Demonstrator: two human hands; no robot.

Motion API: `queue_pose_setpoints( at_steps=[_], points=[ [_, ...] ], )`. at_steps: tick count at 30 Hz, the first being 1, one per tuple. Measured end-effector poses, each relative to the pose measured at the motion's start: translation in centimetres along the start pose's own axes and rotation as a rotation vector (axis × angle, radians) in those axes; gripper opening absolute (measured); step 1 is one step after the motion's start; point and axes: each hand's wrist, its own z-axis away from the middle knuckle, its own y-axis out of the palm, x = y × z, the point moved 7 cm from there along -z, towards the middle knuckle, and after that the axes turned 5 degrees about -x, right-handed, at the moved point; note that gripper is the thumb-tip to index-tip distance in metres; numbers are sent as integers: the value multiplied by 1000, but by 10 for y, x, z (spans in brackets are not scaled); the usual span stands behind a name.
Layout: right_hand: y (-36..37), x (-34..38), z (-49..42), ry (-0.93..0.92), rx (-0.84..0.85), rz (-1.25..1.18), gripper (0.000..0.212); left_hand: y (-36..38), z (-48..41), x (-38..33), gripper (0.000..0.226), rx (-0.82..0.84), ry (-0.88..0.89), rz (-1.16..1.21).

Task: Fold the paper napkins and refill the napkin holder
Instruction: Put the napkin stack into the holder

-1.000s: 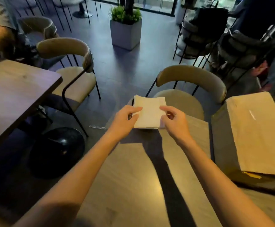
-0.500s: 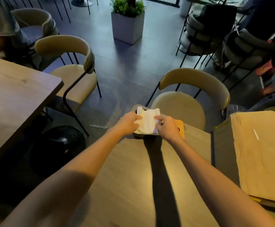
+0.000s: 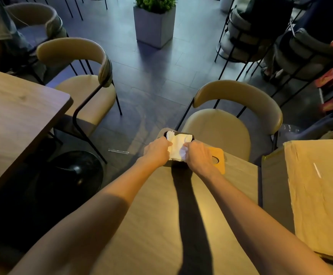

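Over at the far corner of the table (image 3: 141, 225), the person is working a wad of white napkins (image 3: 178, 144) down into a dark napkin holder (image 3: 166, 134). On the left, the left hand (image 3: 156, 152) is curling closed over the near-left edge of the stack, fingers tucked against the paper and the holder's rim. Between the two hands the napkins are sitting partly inside the holder, their top bulging upward, and a fan of thin edges is showing just beyond the left grip. On the right, the right hand (image 3: 198, 155) is pinching the near-right corner, which is crumpling into a small wad under the fingertips; how tightly it is closing I cannot tell. Just right of that grip, a flat orange board (image 3: 218, 159) is lying on the table.

The paper looks feather-light, soft and easily creased, so it probably wants pressing flat along both side edges rather than at the corners, or it will buckle and tear.
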Motion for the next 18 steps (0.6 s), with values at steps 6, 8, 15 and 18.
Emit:
queue_pose_setpoints(
  at_steps=[6, 8, 15, 18],
  points=[
    [3, 3, -1, -26, -28, 117, 23, 6, 0, -8, 35, -16, 21, -134],
    [4, 5, -3, -24, -7, 145, 26, 5, -1, -10, 35, 3, 28, -194],
    [4, 13, -14, -53, 89, 295, 21, 6, -7, -19, 32, 62, 198, -412],
    [6, 14, -17, -67, 119, 297, 18, 5, -6, -22, 33, 87, 232, -438]
  ],
)
